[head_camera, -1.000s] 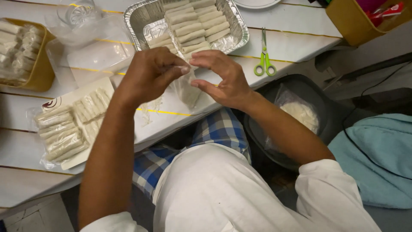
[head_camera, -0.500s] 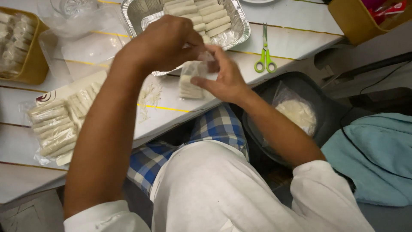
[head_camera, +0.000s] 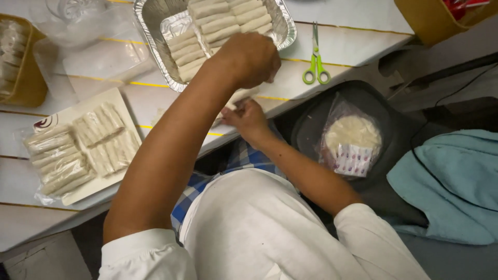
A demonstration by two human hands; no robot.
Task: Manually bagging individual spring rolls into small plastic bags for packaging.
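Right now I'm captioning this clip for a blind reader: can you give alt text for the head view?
Seen from above, a seated person's left hand reaches to a foil tray of pale rolls while the right hand rests at the table edge. Green scissors lie to the right.

Looking like a food-preparation spot, a home kitchen or small catering table, judging by a white plank table (head_camera: 358, 39) holding a foil tray (head_camera: 155, 31) lined with pale rolled wraps (head_camera: 223, 18). Sitting nearby: a flat packet of more rolls (head_camera: 78, 148) in clear plastic, green-handled scissors (head_camera: 316, 65), a yellow box (head_camera: 26, 83) at the left edge and a bag of round white wrappers (head_camera: 351, 137) on a dark seat. Lying beside that, a light blue towel (head_camera: 451, 181), adding to the homely, improvised feel.
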